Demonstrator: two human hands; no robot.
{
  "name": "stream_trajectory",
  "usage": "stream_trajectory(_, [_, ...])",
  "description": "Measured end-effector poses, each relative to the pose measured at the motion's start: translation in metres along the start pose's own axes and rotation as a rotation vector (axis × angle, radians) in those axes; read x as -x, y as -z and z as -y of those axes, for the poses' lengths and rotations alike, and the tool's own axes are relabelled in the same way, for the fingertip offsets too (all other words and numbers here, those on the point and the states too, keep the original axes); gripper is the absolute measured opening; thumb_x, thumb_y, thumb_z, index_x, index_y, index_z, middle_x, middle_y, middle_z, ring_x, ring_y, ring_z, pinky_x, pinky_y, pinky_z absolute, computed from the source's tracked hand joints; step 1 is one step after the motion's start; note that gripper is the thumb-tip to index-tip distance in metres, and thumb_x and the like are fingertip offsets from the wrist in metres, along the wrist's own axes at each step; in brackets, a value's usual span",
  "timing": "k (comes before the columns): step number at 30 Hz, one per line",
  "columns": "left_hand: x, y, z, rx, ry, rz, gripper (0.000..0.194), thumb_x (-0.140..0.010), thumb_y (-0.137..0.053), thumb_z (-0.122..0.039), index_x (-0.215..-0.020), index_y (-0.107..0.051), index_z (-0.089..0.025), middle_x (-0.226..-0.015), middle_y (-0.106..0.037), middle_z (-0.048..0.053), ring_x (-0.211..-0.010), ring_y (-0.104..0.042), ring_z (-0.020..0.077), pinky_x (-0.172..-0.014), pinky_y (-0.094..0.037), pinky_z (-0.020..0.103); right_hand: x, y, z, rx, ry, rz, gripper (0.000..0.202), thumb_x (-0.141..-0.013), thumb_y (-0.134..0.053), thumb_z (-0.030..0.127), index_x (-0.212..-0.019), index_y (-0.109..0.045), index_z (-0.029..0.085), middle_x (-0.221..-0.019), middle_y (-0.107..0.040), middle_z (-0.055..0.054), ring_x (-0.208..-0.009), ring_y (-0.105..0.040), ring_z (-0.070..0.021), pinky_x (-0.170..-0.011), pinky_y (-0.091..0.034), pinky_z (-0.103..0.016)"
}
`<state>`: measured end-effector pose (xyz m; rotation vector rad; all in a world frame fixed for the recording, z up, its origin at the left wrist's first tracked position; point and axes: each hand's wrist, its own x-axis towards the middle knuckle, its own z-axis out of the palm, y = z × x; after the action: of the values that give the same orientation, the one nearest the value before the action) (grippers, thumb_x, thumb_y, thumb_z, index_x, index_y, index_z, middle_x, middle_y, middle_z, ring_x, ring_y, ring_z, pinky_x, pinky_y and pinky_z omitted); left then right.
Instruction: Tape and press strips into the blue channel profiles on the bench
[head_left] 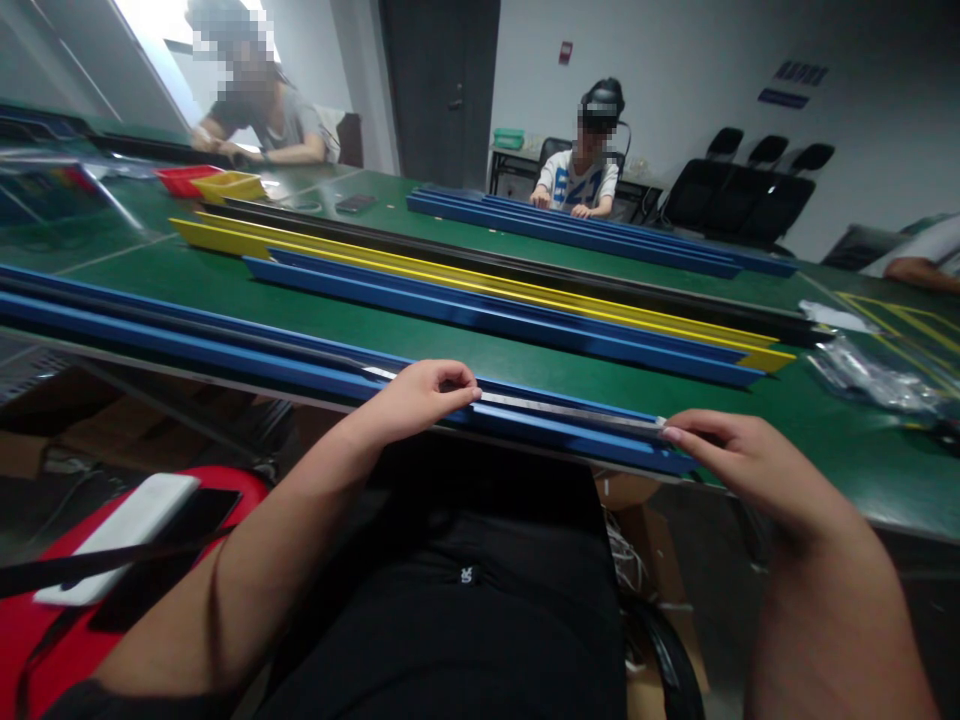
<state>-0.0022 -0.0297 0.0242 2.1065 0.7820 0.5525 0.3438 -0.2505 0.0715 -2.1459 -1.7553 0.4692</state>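
Note:
A long blue channel (300, 375) lies along the near edge of the green table (540, 362), with a dark strip inside it. Over its right part stretches a thin pale strip (562, 407). My left hand (431, 395) pinches this strip near the middle, thumb and forefinger together. At the channel's right end, my right hand (720, 445) pinches the strip's other end, where a small white bit shows at the fingertips.
Beyond lie another blue channel (487, 312), a yellow channel (480, 283) and a black one (525, 262). More blue channels (585, 232) lie near a seated person (579, 180). Clear plastic wrapping (870, 375) is at right, red (187, 181) and yellow (229, 187) trays back left.

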Motion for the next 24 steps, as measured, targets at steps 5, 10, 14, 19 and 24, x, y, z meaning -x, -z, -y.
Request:
stream_trajectory(5, [0.002, 0.002, -0.002, -0.018, -0.029, 0.020, 0.034, -0.083, -0.058, -0.049, -0.088, -0.071, -0.019, -0.091, -0.072, 0.004, -0.088, -0.065, 0.0211, -0.084, -0.049, 0.033, 0.002, -0.003, -0.001, -0.024, 0.013, -0.046, 0.039, -0.088, -0.056, 0.057, -0.100, -0.073, 0.024, -0.099, -0.075, -0.004, -0.090, -0.068, -0.0241, -0.077, -0.054, -0.032])
stream_trajectory(10, [0.003, 0.003, 0.001, -0.050, -0.065, 0.031, 0.029, -0.084, -0.057, -0.045, -0.089, -0.071, -0.019, -0.095, -0.072, 0.004, -0.091, -0.065, 0.0204, -0.086, -0.050, 0.032, 0.005, -0.008, -0.004, -0.045, -0.013, -0.094, 0.038, -0.085, -0.060, 0.057, -0.098, -0.074, 0.024, -0.101, -0.075, -0.004, -0.091, -0.069, -0.0234, -0.078, -0.054, -0.032])
stream_trajectory(14, [0.004, 0.003, 0.002, -0.072, -0.097, 0.020, 0.025, -0.083, -0.058, -0.041, -0.086, -0.071, -0.020, -0.093, -0.072, 0.003, -0.089, -0.065, 0.0194, -0.085, -0.050, 0.031, 0.006, -0.012, -0.006, -0.058, -0.046, -0.119, 0.037, -0.084, -0.061, 0.058, -0.098, -0.073, 0.026, -0.104, -0.074, -0.003, -0.095, -0.068, -0.0233, -0.082, -0.054, -0.032])
stream_trajectory(19, [0.004, 0.003, 0.004, -0.088, -0.108, 0.019, 0.021, -0.082, -0.059, -0.037, -0.086, -0.071, -0.020, -0.092, -0.072, 0.002, -0.089, -0.066, 0.0191, -0.085, -0.049, 0.031, 0.008, -0.015, -0.007, -0.048, -0.036, -0.121, 0.037, -0.085, -0.061, 0.057, -0.099, -0.073, 0.025, -0.104, -0.074, -0.004, -0.096, -0.068, -0.0239, -0.080, -0.054, -0.032])
stream_trajectory(24, [0.004, 0.003, 0.006, -0.091, -0.094, 0.024, 0.022, -0.082, -0.059, -0.038, -0.086, -0.071, -0.020, -0.093, -0.072, 0.004, -0.089, -0.066, 0.0203, -0.085, -0.050, 0.032, 0.009, -0.017, -0.009, -0.061, -0.040, -0.137, 0.037, -0.084, -0.062, 0.055, -0.100, -0.073, 0.024, -0.103, -0.075, -0.004, -0.095, -0.069, -0.0245, -0.074, -0.055, -0.031])
